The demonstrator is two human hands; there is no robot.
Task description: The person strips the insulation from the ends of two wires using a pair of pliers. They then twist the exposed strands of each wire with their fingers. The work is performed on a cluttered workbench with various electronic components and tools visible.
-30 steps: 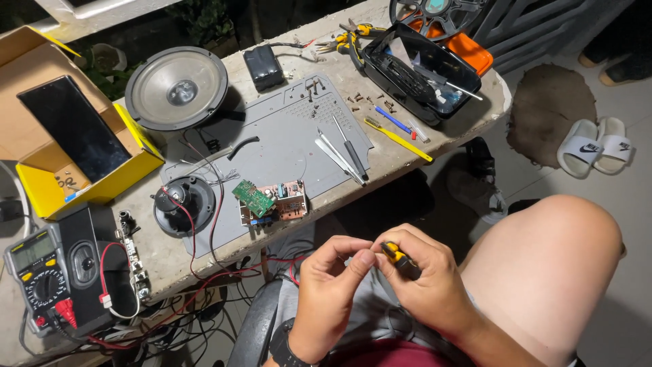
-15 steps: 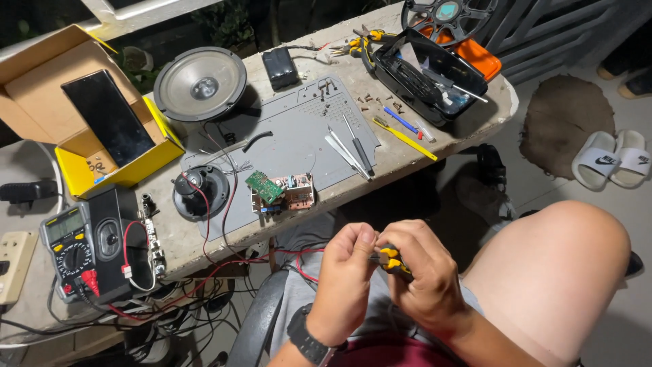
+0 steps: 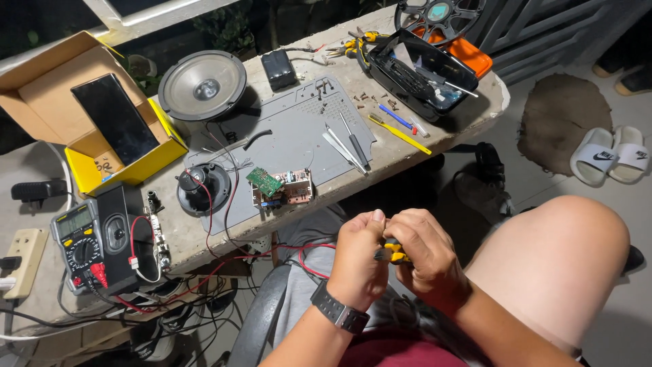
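Yellow-and-black small hand tool (image 3: pixel 392 253) lies crosswise between my closed left hand (image 3: pixel 358 259) and right hand (image 3: pixel 426 258), both gripping it

On my feed I see a grey work mat (image 3: pixel 292 139) bearing small circuit boards (image 3: pixel 280 187), a large speaker (image 3: pixel 202 85) behind it, a multimeter (image 3: pixel 80 241) at the left, an open cardboard box (image 3: pixel 81 115), and white sandals (image 3: pixel 611 155) on the floor.

Left hand (image 3: pixel 358 261), right hand (image 3: pixel 424 258) pressed together, fingers curled, apparently pinching.
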